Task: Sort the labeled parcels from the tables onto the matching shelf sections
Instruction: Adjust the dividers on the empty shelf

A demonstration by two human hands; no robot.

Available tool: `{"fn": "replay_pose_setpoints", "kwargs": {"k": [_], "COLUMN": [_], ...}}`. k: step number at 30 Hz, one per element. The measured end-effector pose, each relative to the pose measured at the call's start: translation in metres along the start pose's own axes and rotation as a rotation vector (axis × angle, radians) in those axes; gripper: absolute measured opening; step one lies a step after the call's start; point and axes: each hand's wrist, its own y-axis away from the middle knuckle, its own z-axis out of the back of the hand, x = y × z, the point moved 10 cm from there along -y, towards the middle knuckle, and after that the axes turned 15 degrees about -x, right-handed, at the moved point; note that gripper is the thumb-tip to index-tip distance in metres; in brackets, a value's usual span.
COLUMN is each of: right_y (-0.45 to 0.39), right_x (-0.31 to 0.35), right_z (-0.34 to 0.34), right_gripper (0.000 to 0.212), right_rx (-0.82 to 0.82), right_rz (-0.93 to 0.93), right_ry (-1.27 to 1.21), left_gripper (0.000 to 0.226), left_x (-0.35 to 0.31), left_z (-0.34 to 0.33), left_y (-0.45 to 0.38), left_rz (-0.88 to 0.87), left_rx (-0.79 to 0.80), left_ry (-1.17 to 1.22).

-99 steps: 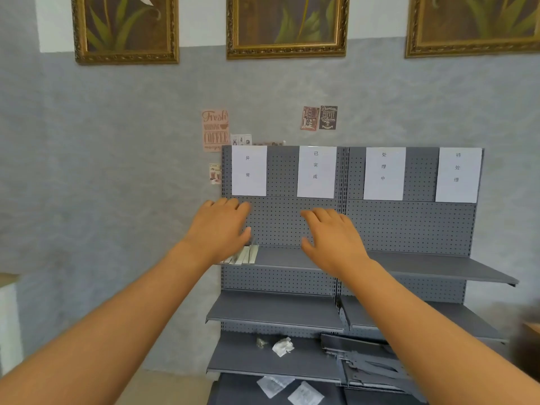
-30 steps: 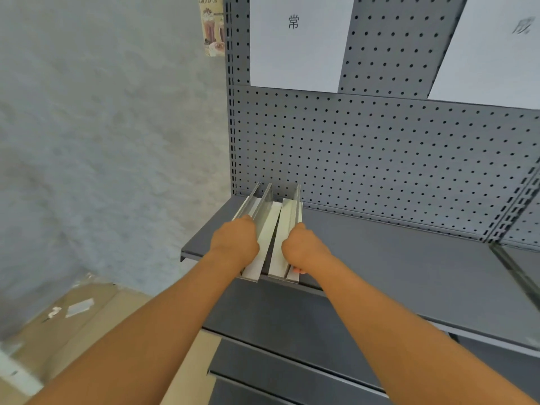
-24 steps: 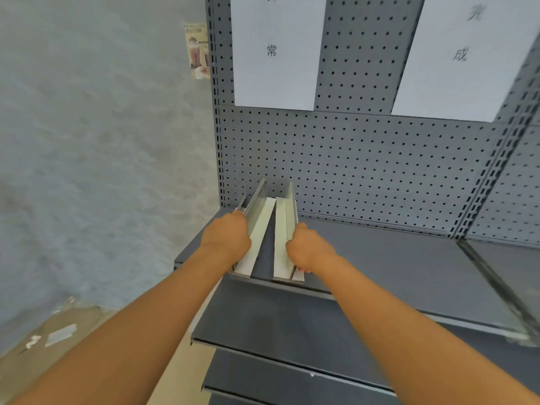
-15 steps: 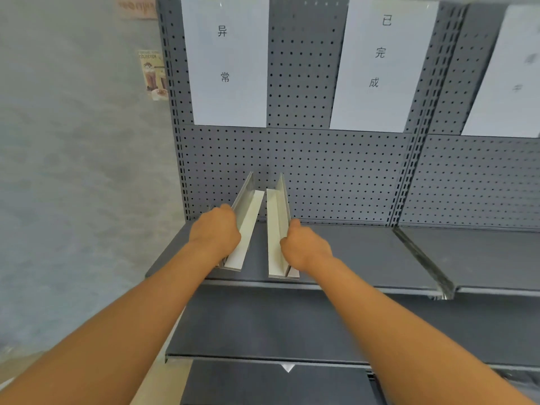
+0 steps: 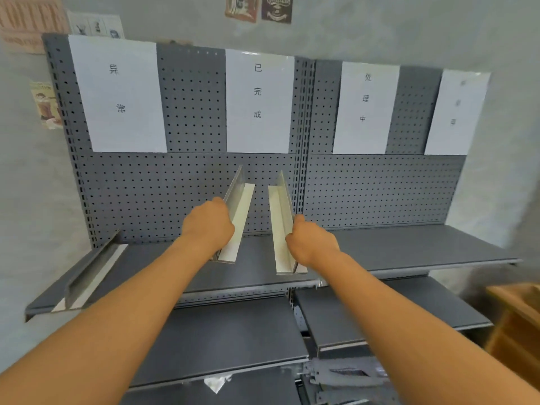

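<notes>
- Setting up sections, not sorting yet: no parcels in view, so I can't say where they are; top shelf carries only dividers.
- Spare divider lies at the top shelf's far left end.
- Left hand grips left divider, fingers curled round it, lifted above the top shelf's middle.
- Right hand grips right divider, near end over the top shelf's front edge.
- Next, likely: seat each one between the section labels above the top shelf, square and upright.

Sheets: 异常, 已完成, 处理中.
</notes>
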Motion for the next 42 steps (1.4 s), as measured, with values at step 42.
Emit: {"fn": "replay_pose_setpoints", "kwargs": {"k": [42], "right_y": [-0.175], "right_x": [-0.529], "right_z": [0.001], "right_gripper": [0.035], "right_rx": [0.178], "right_rz": [-0.109], "right_ry": [0.152], "left_gripper": [0.004], "left_x": [-0.442], "left_z": [-0.279], "left_y": [-0.041], "left_rz": [-0.072], "left_rx": [0.163], "left_ry": [-0.033]}}
